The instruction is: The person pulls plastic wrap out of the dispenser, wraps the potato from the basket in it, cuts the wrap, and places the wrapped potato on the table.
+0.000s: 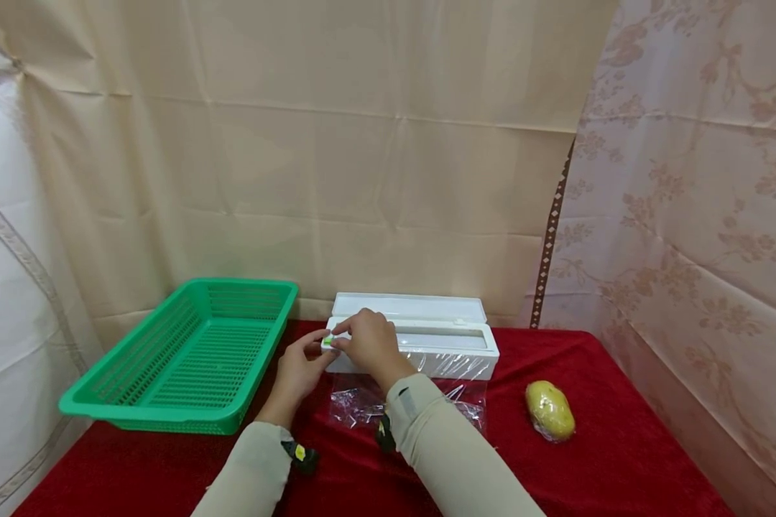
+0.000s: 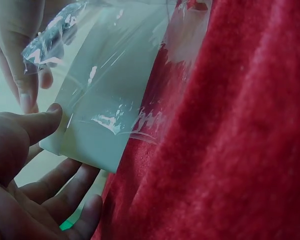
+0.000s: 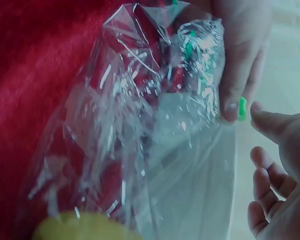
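Note:
A white cling film dispenser box point(image 1: 449, 362) stands in the middle of the table with its lid point(image 1: 407, 307) raised. A sheet of clear cling film point(image 1: 356, 408) hangs over its front onto the cloth. My left hand point(image 1: 299, 368) grips the box's left end, thumb on the upper edge and fingers against the end face. Beside that thumb is a small green slider point(image 3: 242, 109) on the box's edge. My right hand point(image 1: 371, 343) is over the same end, fingers bent, its fingertips just short of the slider with a thin gap.
A green plastic basket point(image 1: 284, 316) stands to the left. On the right, a yellow potato point(image 1: 550, 411) wrapped in film lies on the red cloth point(image 1: 621, 459). Beige curtains point(image 1: 375, 158) hang behind the table, with a patterned one on the right.

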`<state>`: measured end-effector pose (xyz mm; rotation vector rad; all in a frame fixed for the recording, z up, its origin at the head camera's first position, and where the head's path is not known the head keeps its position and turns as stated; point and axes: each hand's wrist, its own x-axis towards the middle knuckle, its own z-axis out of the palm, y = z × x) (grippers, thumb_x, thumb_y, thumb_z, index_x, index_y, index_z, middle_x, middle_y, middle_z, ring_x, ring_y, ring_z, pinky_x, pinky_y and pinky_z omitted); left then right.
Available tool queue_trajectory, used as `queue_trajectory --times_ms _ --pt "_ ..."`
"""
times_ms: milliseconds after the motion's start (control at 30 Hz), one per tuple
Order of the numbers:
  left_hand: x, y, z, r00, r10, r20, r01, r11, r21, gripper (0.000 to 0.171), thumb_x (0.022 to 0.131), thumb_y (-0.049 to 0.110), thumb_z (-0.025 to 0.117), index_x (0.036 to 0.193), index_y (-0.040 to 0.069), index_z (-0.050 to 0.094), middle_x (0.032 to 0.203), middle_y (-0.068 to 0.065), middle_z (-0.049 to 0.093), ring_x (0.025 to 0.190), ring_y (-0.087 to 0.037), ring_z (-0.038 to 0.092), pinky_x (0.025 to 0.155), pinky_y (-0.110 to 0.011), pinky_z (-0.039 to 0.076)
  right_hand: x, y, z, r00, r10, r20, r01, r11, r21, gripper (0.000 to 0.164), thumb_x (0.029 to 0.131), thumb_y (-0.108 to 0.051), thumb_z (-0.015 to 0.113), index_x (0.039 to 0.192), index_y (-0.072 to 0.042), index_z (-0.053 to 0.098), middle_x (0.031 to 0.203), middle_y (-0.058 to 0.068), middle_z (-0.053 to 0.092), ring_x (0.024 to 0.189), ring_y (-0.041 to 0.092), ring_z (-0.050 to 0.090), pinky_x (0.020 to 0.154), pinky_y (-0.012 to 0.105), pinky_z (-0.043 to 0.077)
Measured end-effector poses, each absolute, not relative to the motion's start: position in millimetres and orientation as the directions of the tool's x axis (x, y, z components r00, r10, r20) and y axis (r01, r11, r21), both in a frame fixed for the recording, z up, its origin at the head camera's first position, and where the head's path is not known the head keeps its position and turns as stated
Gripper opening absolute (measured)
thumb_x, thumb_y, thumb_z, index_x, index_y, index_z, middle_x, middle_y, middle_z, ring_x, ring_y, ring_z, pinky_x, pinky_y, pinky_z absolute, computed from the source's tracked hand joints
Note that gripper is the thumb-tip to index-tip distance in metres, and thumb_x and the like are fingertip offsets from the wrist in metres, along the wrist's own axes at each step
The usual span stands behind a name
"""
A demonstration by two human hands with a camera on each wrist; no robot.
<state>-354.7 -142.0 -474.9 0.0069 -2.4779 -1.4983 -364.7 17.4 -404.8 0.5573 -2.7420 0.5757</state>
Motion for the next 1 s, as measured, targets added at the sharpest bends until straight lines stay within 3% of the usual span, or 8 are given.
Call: queue_trajectory --times_ms 200,367,600,800,1000 --pt "-354.3 -141.9 -474.7 -0.972 -0.120 0.202 0.125 0.460 0.879 0.047 0.092 0.026 0.080 0.136 0.017 0.067 0.119 -0.015 0.074 0.102 -0.026 0.072 0.080 -0.031 0.055 -368.7 11.0 -414.1 -0.893 -0.253 0.373 -0.383 0.861 -0.334 0.010 0.086 -0.036 0.083 0.095 -0.035 0.084 0.095 -0.007 0.078 0.090 0.026 0.069 0.074 0.044 0.050" --pt "-354.3 -146.6 -473.9 -0.970 -0.136 0.204 0.112 0.495 0.861 0.046 0.092 0.027 0.080 0.136 0.018 0.067 0.119 -0.015 0.074 0.101 -0.026 0.071 0.077 -0.031 0.053 -370.1 2.0 -419.4 -0.903 -0.231 0.362 -0.371 0.844 -0.387 0.009 0.087 -0.035 0.081 0.096 -0.035 0.084 0.094 -0.006 0.076 0.090 0.023 0.066 0.077 0.042 0.049" --pt "-354.8 -147.1 -473.6 -0.970 -0.124 0.210 0.121 0.501 0.857 0.045 0.093 0.027 0.079 0.136 0.019 0.067 0.117 -0.014 0.075 0.099 -0.025 0.071 0.075 -0.030 0.052 -367.6 -4.7 -423.6 -0.892 -0.194 0.408 -0.347 0.872 -0.345 0.011 0.087 -0.042 0.082 0.097 -0.037 0.084 0.092 -0.005 0.076 0.087 0.025 0.063 0.073 0.042 0.047" --pt "-355.1 -146.8 -472.7 -0.971 -0.116 0.208 0.117 0.527 0.842 0.045 0.094 0.025 0.077 0.136 0.018 0.065 0.118 -0.016 0.074 0.098 -0.026 0.072 0.077 -0.034 0.055 -365.7 -6.7 -424.9 -0.884 -0.173 0.434 -0.329 0.890 -0.315 0.009 0.086 -0.044 0.082 0.092 -0.038 0.084 0.092 -0.003 0.072 0.089 0.026 0.061 0.072 0.043 0.045" --pt "-354.9 -144.6 -472.2 -0.976 -0.095 0.197 0.120 0.526 0.842 0.045 0.095 0.023 0.077 0.137 0.016 0.064 0.120 -0.017 0.072 0.102 -0.028 0.072 0.082 -0.042 0.058 -366.9 -0.1 -425.9 -0.896 -0.150 0.418 -0.317 0.875 -0.366 0.002 0.084 -0.040 0.083 0.086 -0.039 0.083 0.086 -0.007 0.072 0.088 0.025 0.060 0.075 0.045 0.043"
